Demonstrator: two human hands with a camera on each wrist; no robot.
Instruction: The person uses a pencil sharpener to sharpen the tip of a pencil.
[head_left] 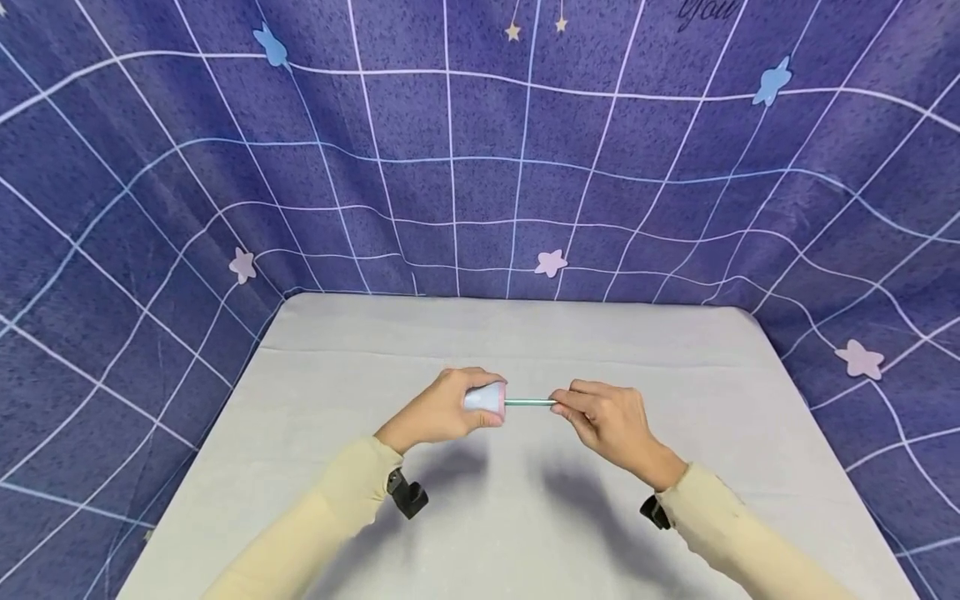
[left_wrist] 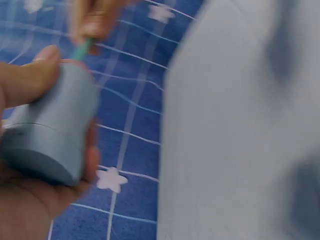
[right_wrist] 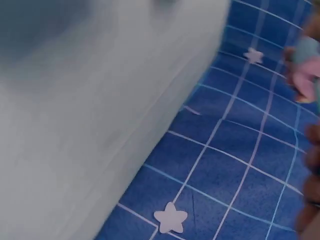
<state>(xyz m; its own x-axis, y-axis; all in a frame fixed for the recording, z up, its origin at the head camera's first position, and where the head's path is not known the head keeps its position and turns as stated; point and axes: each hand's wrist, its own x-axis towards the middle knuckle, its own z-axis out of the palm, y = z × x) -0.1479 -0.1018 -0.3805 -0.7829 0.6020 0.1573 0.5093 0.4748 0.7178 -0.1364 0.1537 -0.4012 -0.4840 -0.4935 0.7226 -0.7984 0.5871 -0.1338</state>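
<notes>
My left hand (head_left: pixel 441 410) grips a light blue pencil sharpener (head_left: pixel 484 398) with a pink end, thumb on one side and fingers on the other. In the left wrist view the rounded sharpener body (left_wrist: pixel 62 110) shows a seam near its base. A thin green pencil (head_left: pixel 528 402) reaches from the pink end across to my right hand (head_left: pixel 611 421), which pinches it between thumb and fingers. The pencil's tip is hidden at the sharpener. Both hands are held above the table, their shadows below. In the right wrist view, the pink end (right_wrist: pixel 306 77) shows at the right edge.
A table with a pale cloth (head_left: pixel 480 333) lies under the hands. Behind it and at both sides hangs a blue-purple curtain (head_left: pixel 480 192) with a grid of lines and stars. Black wrist cameras (head_left: pixel 407 493) are strapped below the cream sleeves (head_left: pixel 322 508).
</notes>
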